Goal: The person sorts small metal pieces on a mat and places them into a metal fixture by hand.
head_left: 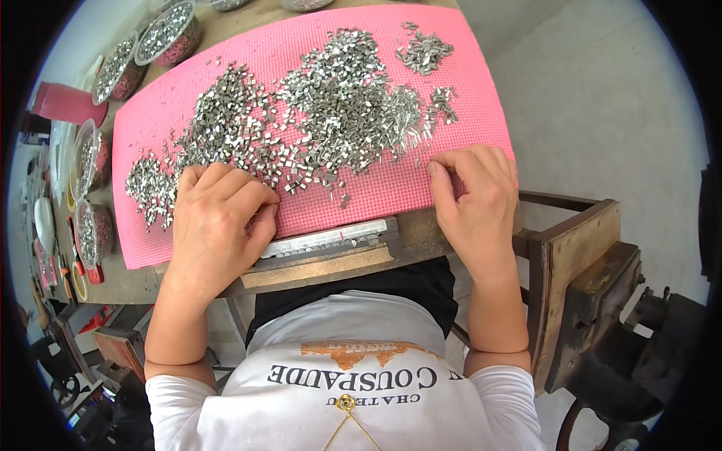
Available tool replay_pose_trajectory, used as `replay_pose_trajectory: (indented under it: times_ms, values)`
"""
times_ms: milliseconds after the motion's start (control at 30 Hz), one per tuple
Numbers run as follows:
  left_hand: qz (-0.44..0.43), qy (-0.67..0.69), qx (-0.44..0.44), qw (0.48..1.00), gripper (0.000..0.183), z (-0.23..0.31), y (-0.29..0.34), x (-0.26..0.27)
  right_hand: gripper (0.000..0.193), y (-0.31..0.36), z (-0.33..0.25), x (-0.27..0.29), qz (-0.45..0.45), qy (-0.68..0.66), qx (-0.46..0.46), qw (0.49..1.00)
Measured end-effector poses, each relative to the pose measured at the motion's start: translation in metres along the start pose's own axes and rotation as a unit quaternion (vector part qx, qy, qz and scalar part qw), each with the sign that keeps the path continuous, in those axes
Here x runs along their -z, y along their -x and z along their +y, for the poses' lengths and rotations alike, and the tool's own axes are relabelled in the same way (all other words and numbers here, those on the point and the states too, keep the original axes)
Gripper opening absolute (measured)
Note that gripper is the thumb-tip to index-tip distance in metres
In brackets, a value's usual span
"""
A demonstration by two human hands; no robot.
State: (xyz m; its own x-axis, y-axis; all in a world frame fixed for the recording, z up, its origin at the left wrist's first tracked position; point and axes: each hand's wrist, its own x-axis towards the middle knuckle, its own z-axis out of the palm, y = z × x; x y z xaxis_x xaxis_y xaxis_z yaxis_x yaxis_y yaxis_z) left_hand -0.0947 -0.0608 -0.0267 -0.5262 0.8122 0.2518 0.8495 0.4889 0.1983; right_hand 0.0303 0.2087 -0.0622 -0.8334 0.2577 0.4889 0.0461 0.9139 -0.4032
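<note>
Many small silvery metal pieces lie heaped on a pink textured mat [391,197]. My left hand [218,225] rests at the near edge of the left heap [229,113], fingers curled and pressed together; anything within them is hidden. My right hand [481,197] is over the mat's near right side, thumb and forefinger tips close together in a pinch, and whatever sits between them is too small to make out. A larger heap [338,98] spreads in the middle. Between my forearms a narrow metal fixture [323,242] with a row of small parts lies along the table's front edge.
Clear bowls of metal pieces [169,34] line the table's far left side. Orange-handled tools [79,270] lie at the left. A small separate pile [425,52] is at the mat's far right. A dark machine [617,338] on a wooden stand is at the right.
</note>
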Motion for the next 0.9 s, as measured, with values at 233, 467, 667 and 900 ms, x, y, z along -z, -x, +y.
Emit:
replay_pose_trajectory:
  times_ms: [233,467,667,900]
  values:
    - [0.023,0.02,-0.024,0.999,0.01,0.005,-0.004,-0.007,0.008,-0.006,0.0,-0.006,0.013,0.011,0.001,1.0]
    - [0.022,0.013,-0.015,1.0,0.009,0.008,-0.002,-0.005,0.008,-0.008,-0.004,-0.01,0.012,0.062,0.017,0.998]
    - [0.046,0.059,0.011,0.997,0.011,0.009,0.003,-0.01,0.009,-0.007,-0.011,-0.014,-0.01,0.041,-0.034,0.999]
    - [0.05,0.243,0.045,0.968,0.012,0.026,0.019,-0.008,0.008,-0.001,-0.019,-0.003,0.012,-0.13,-0.046,0.99]
